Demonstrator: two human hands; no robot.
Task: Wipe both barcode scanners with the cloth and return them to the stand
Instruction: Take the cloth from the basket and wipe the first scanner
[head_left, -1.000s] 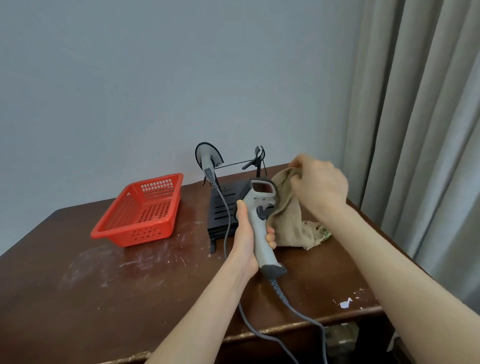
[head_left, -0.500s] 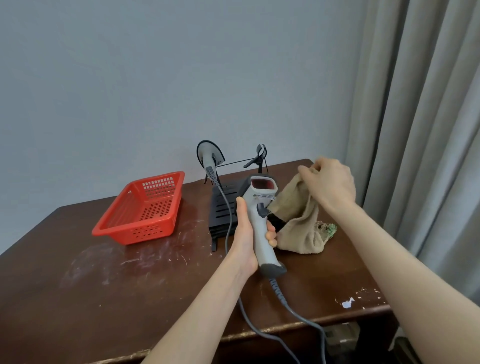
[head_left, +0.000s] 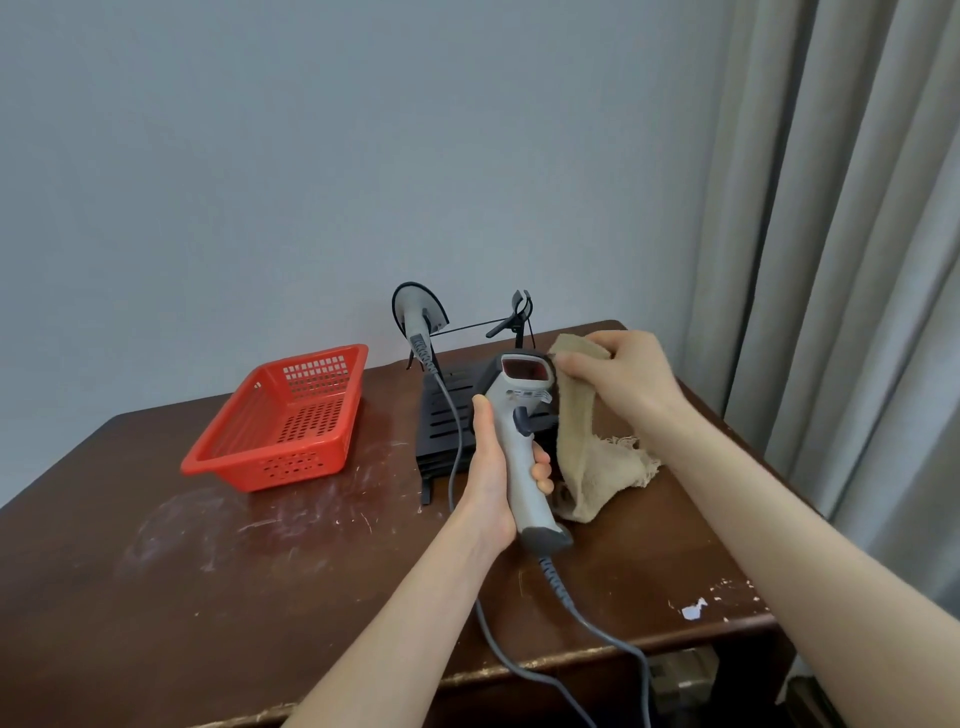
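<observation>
Indoors, a dark wooden worktop (head_left: 156, 597), scuffed with pale marks, stands against a grey wall (head_left: 311, 156), with grey curtains (head_left: 857, 208) hanging to the right of the black stand (head_left: 441, 426) that sits near the worktop's back edge. A red perforated basket (head_left: 280, 415) rests just left of the stand. A beige cloth (head_left: 587, 457) is pinched at its top by the person's right hand (head_left: 623, 379), fingers closed on the fabric, in front of and to the right of the stand; the cloth's lower end trails onto the worktop. The cloth's upper edge touches the right side of the head of a grey barcode scanner (head_left: 519, 436), held upright in front of the stand with its red window facing the camera. The left hand (head_left: 493, 467) is wrapped tight around that scanner's handle, and its grey cable (head_left: 571, 623) runs down over the worktop's front edge. A second scanner (head_left: 418, 312) hangs on the stand's left post, its own cable draping across the stand's slotted base.
</observation>
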